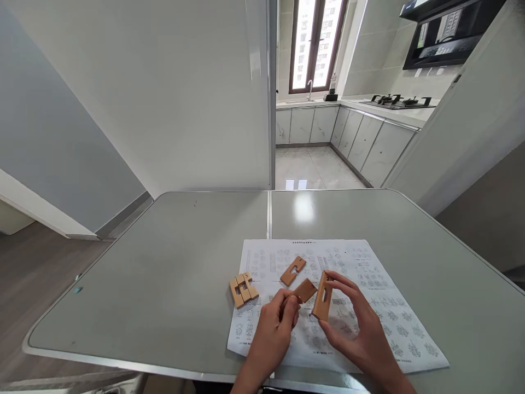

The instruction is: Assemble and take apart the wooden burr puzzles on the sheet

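Note:
Between the thumb and fingers of my right hand is a flat wooden puzzle piece with a long slot, held upright by its ends. My left hand pinches another wooden puzzle piece, whose near end is covered by my fingers. The two held pieces are close together; I cannot tell whether they touch. Just beyond my left hand, a notched wooden piece lies flat on the printed sheet. Several pieces sit side by side as a small wooden block group at the sheet's left edge.
The grey-green table has a metal trim and a seam down its middle. A small green bit lies near its left edge. Beyond the table are a sliding door panel and a kitchen with white cabinets.

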Motion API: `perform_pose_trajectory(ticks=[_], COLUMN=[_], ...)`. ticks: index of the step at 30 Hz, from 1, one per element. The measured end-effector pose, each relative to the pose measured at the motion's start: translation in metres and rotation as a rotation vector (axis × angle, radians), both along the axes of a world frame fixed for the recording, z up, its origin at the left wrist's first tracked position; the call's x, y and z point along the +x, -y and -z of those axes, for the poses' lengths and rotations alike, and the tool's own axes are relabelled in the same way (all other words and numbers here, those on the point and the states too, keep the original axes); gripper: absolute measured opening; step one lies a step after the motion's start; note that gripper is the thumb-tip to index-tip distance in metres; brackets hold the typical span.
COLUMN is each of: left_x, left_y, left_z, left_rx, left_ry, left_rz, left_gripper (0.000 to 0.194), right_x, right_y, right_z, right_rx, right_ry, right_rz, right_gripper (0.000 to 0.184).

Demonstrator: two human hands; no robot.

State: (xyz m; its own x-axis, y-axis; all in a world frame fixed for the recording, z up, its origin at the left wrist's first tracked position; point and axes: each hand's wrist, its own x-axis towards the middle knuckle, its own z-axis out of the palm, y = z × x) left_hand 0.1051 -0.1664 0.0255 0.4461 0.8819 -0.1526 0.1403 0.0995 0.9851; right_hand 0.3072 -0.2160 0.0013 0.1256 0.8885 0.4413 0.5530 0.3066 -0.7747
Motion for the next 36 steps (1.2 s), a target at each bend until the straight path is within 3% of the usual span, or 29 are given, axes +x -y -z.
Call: perform_pose_trajectory(ticks=[5, 13, 19, 28, 36], left_x=[-0.001, -0.004, -0.009, -0.012, -0.013], left_y=[0.0, 0.006, 0.006, 0.005, 0.007], left_z=[-0.001, -0.008, -0.007, -0.013, -0.016], left_rx=[-0.294, -0.49, -0.511, -0.475, -0.477], left_ry=[0.246, 0.35, 0.34, 0.244, 0.261], left_rz=[0.015, 0.085, 0.143, 0.184, 0.188], left_gripper=[0.055, 0.063, 0.062, 0.062, 0.057], right_x=[0.001, -0.002, 0.0, 0.013, 0.005], right_y=[0.003, 0.008, 0.01, 0.016, 0.017], right_z=[0.002, 0.003, -0.007, -0.023, -0.025], right_rx=[-0.039, -0.084, -0.138, -0.258, -0.233], right_ry=[-0.139, -0.399, -0.418, -0.285, -0.334], right_rz=[-0.084, -0.264, -0.336, -0.413, -0.389], right_gripper=[0.052, 0.06, 0.06, 0.066, 0.067])
